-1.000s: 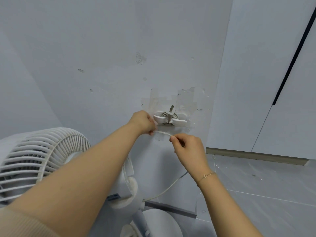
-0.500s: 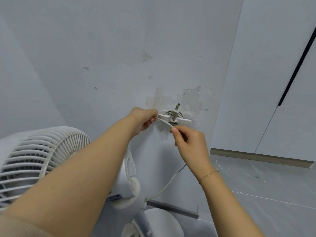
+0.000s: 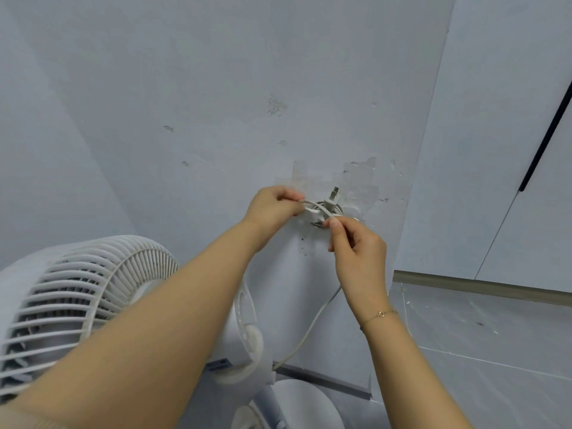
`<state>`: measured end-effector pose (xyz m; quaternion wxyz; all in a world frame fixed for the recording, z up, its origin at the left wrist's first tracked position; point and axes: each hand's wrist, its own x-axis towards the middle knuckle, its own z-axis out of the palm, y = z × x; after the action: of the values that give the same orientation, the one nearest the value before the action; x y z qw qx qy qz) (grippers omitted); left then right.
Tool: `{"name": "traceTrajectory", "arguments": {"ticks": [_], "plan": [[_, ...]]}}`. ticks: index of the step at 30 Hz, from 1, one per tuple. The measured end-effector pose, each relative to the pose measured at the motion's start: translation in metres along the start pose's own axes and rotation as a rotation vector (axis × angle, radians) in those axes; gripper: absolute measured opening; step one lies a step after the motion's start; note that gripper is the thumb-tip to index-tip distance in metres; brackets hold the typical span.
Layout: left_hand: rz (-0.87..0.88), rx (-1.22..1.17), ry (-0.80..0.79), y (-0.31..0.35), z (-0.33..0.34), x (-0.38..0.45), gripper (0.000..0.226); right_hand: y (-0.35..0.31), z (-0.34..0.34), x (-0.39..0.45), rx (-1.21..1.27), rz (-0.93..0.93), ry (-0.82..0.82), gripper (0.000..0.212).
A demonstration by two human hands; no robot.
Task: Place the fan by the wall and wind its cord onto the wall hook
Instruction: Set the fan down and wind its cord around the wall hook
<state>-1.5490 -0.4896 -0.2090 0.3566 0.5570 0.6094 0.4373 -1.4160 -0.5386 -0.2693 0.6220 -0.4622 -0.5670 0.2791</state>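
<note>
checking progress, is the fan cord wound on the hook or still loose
Partly wound: cord coils circle the wall hook, plug on top, but a slack length runs down to the fan.

My left arm (image 3: 148, 329) hides much of the fan (image 3: 62, 298); its base (image 3: 297, 407) is cut off below.

Single head-worn view, wide-angle, looking forward and slightly down along both forearms at a grey wall (image 3: 216, 88) close ahead. Fan (image 3: 77, 305) crowds lower left edge; floor (image 3: 495, 351) shows lower right. Edges bend with lens distortion. No second view.
</note>
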Motion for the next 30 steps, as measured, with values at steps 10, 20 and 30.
{"name": "traceTrajectory", "arguments": {"ticks": [10,20,30], "plan": [[0.345,0.231,0.122,-0.001,0.008,0.005,0.007,0.001,0.003,0.005,0.129,0.033,0.117,0.022],[0.439,0.276,0.089,0.005,0.013,0.008,0.005,0.001,0.003,0.009,0.127,0.029,0.104,0.02],[0.542,0.341,0.108,0.009,0.019,0.011,0.007,-0.001,0.009,0.017,0.167,0.072,0.159,0.022]]}}
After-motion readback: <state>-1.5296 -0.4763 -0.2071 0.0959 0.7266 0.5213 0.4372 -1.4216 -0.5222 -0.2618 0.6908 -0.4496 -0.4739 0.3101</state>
